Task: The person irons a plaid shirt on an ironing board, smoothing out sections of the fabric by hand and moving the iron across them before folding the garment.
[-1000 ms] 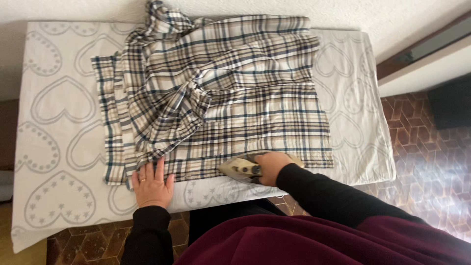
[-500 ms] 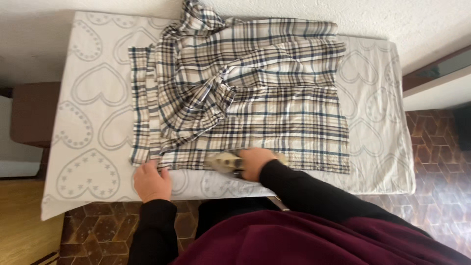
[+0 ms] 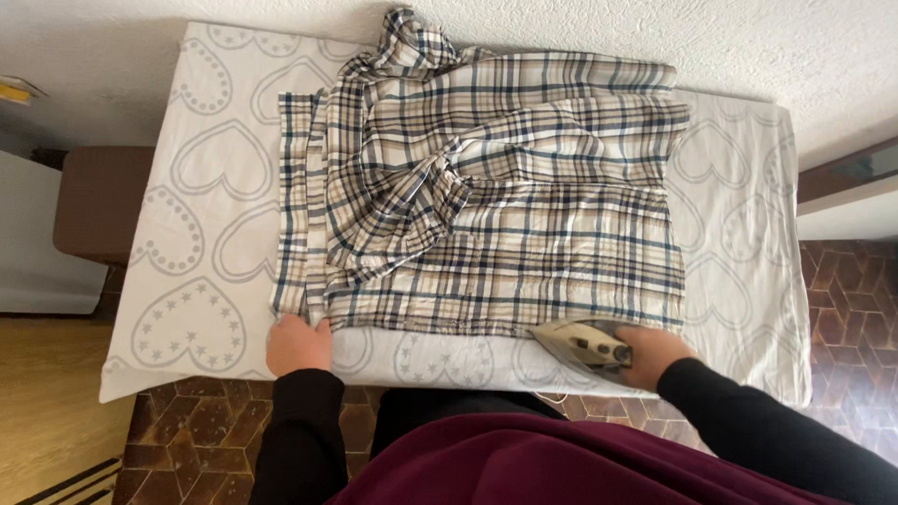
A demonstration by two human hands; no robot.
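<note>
A plaid shirt (image 3: 496, 187) in cream, tan and dark blue lies spread on a board covered with white cloth printed with grey hearts (image 3: 201, 234). My left hand (image 3: 297, 344) grips the shirt's near left corner at the hem. My right hand (image 3: 653, 353) holds the handle of a cream-coloured iron (image 3: 580, 344), which rests at the shirt's near right hem, tip pointing left. Both arms wear black sleeves.
A brown stool or box (image 3: 98, 201) stands left of the board, beside a white unit (image 3: 33, 243). A white textured wall (image 3: 655, 33) runs behind. Dark hexagonal floor tiles (image 3: 842, 299) lie to the right, wooden flooring (image 3: 47, 411) at lower left.
My right hand has slid the iron to the right along the near hem. My left hand has closed on the shirt's near left corner. The camera view has shifted left.
</note>
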